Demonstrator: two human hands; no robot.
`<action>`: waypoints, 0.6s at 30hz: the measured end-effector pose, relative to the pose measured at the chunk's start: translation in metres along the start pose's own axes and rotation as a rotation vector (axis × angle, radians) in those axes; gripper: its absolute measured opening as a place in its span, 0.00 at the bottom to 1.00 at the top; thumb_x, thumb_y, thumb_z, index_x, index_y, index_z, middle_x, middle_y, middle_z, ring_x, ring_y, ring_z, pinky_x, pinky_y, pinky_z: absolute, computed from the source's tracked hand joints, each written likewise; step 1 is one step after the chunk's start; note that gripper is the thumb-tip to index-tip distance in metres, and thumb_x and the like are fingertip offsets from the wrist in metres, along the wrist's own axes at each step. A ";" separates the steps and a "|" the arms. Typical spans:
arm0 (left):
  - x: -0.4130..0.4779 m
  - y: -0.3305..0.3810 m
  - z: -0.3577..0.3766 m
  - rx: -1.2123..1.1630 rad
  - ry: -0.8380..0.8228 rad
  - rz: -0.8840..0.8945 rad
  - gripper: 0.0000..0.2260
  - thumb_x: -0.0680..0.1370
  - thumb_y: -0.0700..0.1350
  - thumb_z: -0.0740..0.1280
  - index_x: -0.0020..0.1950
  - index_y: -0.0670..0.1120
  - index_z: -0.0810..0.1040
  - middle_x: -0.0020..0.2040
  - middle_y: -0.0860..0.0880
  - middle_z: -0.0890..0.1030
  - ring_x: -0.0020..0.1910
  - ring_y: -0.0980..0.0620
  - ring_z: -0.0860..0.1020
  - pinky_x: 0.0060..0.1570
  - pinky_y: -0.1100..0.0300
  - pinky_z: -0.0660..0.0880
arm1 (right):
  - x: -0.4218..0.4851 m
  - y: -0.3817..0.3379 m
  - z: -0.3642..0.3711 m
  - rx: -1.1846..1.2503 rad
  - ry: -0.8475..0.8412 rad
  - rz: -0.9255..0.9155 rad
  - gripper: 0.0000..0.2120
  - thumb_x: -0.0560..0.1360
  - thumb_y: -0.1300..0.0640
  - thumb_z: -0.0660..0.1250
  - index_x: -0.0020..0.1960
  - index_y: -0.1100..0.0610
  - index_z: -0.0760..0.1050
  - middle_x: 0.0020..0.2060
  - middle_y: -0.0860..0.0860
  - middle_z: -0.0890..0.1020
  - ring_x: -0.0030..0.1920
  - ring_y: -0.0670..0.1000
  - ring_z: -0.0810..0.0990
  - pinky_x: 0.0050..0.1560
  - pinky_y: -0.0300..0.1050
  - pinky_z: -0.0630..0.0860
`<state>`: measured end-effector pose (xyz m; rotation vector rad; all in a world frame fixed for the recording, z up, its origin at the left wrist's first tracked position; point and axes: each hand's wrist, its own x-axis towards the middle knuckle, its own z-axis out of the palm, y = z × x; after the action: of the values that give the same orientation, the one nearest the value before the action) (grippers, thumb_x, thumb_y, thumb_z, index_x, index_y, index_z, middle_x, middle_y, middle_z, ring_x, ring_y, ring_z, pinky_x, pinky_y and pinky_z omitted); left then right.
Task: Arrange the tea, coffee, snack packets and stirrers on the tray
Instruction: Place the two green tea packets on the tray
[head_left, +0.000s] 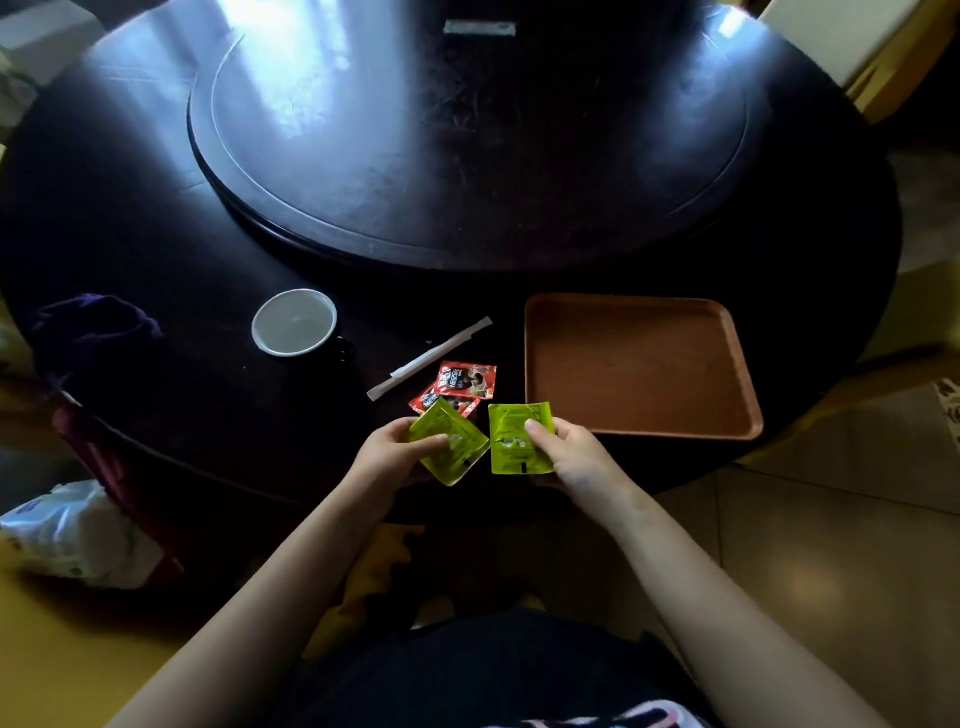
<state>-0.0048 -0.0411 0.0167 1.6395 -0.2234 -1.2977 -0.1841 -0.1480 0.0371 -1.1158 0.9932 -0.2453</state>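
My left hand (396, 451) holds a green tea packet (453, 447), tilted, above the table's near edge. My right hand (563, 451) holds a second green packet (511, 441) upright, its thumb pressed on the front. Just behind them two red coffee sachets (464, 385) lie overlapping on the dark table. A paper-wrapped stirrer (429, 358) lies diagonally left of the sachets. The brown tray (641, 364) sits to the right with nothing on it, its near left corner close to my right hand.
A white-lined cup (294, 322) stands left of the stirrer. A large round turntable (467, 130) fills the table's middle, with a small white packet (480, 28) at the far side. A dark cloth (93, 332) lies at the left edge.
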 end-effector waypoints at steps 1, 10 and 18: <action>0.001 0.002 0.004 -0.042 -0.011 -0.013 0.14 0.70 0.37 0.71 0.55 0.41 0.76 0.44 0.44 0.82 0.39 0.50 0.83 0.34 0.58 0.81 | 0.001 -0.004 -0.003 0.017 0.005 0.002 0.12 0.79 0.59 0.58 0.55 0.65 0.75 0.41 0.54 0.82 0.39 0.48 0.81 0.42 0.37 0.78; 0.003 0.023 0.042 0.004 0.010 0.115 0.17 0.72 0.34 0.68 0.57 0.48 0.75 0.54 0.41 0.77 0.45 0.46 0.81 0.31 0.61 0.80 | 0.003 -0.032 -0.030 -0.082 0.135 -0.139 0.01 0.73 0.61 0.68 0.42 0.57 0.76 0.36 0.52 0.80 0.36 0.48 0.79 0.37 0.38 0.77; 0.002 0.039 0.068 0.006 -0.092 0.090 0.09 0.75 0.39 0.64 0.39 0.49 0.82 0.41 0.47 0.82 0.35 0.53 0.82 0.29 0.63 0.77 | 0.001 -0.046 -0.031 -0.537 0.224 -0.740 0.12 0.66 0.66 0.74 0.40 0.49 0.82 0.46 0.46 0.79 0.54 0.48 0.74 0.56 0.36 0.71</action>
<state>-0.0434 -0.1002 0.0500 1.5586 -0.3537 -1.3064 -0.1939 -0.1898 0.0723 -1.9669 0.8193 -0.7397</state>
